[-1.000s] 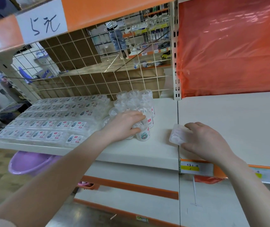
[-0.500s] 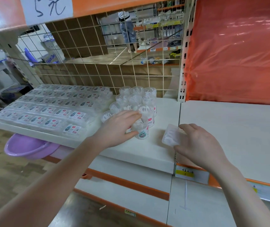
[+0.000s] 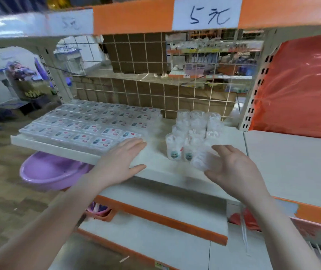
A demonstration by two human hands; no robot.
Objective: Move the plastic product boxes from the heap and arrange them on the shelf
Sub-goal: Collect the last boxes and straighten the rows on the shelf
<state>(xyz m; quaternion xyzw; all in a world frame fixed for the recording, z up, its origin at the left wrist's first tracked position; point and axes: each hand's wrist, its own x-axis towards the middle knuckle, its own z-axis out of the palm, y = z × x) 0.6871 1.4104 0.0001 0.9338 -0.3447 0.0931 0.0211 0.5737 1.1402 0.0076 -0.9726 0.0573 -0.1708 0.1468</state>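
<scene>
Below, purple basin (image 3: 53, 170) under shelf (image 3: 155, 162).

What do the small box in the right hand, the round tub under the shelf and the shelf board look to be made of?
Small box, held by the right hand: thin clear plastic, glossy; the shelf shows through it.
Tub: lilac moulded plastic, smooth with a soft sheen on its rolled rim.
Shelf board: off-white and matte, probably painted metal or laminate; the blurred picture leaves that open.
</scene>
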